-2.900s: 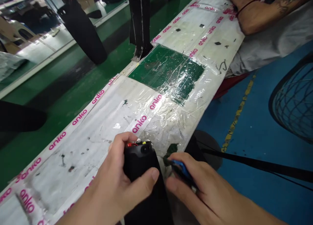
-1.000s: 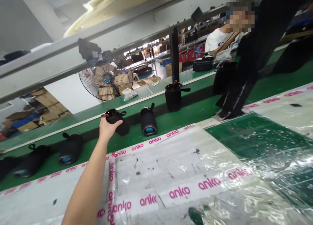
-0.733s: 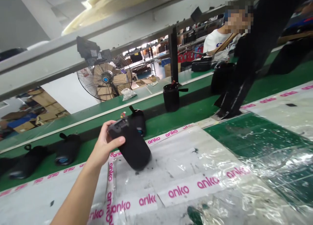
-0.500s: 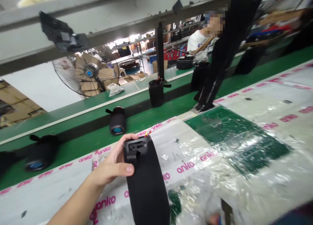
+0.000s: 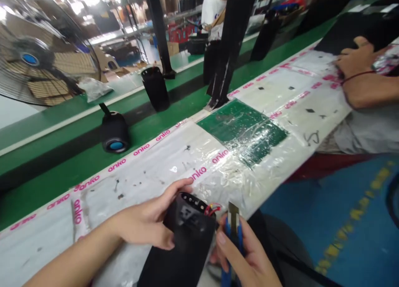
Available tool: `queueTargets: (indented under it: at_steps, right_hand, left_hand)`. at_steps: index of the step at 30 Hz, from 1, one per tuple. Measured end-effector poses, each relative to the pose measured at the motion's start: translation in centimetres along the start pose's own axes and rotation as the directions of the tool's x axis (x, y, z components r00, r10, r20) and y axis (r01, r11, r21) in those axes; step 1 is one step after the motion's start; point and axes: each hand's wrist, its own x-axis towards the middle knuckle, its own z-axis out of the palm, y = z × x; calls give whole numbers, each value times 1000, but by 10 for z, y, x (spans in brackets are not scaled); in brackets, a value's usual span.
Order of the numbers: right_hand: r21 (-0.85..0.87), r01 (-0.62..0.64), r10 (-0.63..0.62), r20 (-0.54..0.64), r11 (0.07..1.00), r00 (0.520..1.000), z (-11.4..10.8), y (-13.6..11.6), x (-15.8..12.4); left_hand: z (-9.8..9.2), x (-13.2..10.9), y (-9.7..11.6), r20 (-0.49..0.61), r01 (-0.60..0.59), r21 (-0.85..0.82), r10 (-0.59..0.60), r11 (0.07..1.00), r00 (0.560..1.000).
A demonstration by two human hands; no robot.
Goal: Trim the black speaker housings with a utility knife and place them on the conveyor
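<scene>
My left hand (image 5: 152,220) is wrapped around a black speaker housing (image 5: 183,245), thumb across its fabric-like side. The housing tilts near the table's front edge, its end with a row of holes facing up. Red and yellow wires (image 5: 213,209) stick out of that end. Beside it, my right hand (image 5: 246,249) grips a blue utility knife (image 5: 233,229), blade pointing up, close to the wires but apart from them.
A green conveyor (image 5: 62,166) runs behind the plastic-covered table (image 5: 149,170), carrying a black speaker (image 5: 114,131) and a black cylinder (image 5: 155,87). A dark post (image 5: 230,50) stands at its edge. A co-worker's hand (image 5: 357,56) is at right; a fan (image 5: 29,58) at left.
My view has swung right and downward. The speaker housing has turned and come lower, its wired end now toward my right hand. The right hand with the knife has risen into view beside it.
</scene>
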Motion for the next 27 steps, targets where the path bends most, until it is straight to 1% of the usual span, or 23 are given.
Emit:
queueTargets:
  at_steps: [1,2,3,4,5,6,7,8,9,10,11,12,13,14,15,16,18,22,27]
  right_hand:
    - [-9,7,-7,2,1000,1000,-1,0,-2]
    - [-23,18,-17,6,1000,1000,-3,0,-4]
    - [-43,31,-31,12,999,999,-4,0,-5]
    - [-68,47,-46,18,997,999,-6,0,-7]
    - [-98,63,-61,26,993,998,-8,0,-8]
    - [-128,78,-75,33,989,997,-11,0,-9]
    - [-147,84,-80,34,986,996,-15,-1,-10]
    - [-182,110,-104,41,977,994,-18,-3,-11]
    - [-250,185,-174,67,950,982,-23,-6,-11]
    - [-357,308,-283,121,882,951,-27,-10,-10]
    - [-482,456,-406,212,748,889,-32,-15,-9]
    - [-595,597,-504,340,539,794,-35,-22,-8]
    - [-665,680,-541,465,309,701,-38,-29,-6]
    - [-694,706,-529,550,140,646,-40,-36,-3]
    - [-705,708,-504,597,42,625,-41,-42,-1]
    - [-711,703,-476,624,-15,620,-42,-48,2]
    - [-706,706,-439,654,-59,617,-41,-56,6]
    - [-685,725,-408,683,-71,606,-38,-60,9]
    - [-682,722,-389,700,-115,599,-37,-61,8]
  left_hand:
    - [6,3,4,29,-6,158,2,987,1000]
    - [13,7,9,36,-38,349,27,936,999]
    - [19,9,15,26,-80,525,78,847,997]
    - [23,12,21,23,-127,663,149,738,989]
    - [26,14,25,28,-163,745,214,647,976]
    - [28,17,29,53,-199,788,258,583,965]
    - [28,19,31,88,-231,803,273,549,958]
    - [28,22,31,121,-253,799,266,546,956]
    - [27,24,30,143,-263,783,248,564,958]
    - [25,27,27,147,-261,763,234,591,961]
    - [24,29,24,140,-256,740,230,622,963]
    - [22,31,20,129,-250,715,228,653,965]
    - [20,32,16,120,-246,687,227,683,967]
    - [18,33,12,117,-249,659,230,710,966]
    - [17,34,10,118,-251,633,230,732,966]
    - [15,34,8,121,-254,611,229,750,966]
    - [13,35,7,125,-245,578,213,778,969]
    - [11,36,8,119,-221,544,186,810,975]
    - [9,37,7,110,-200,510,167,836,980]
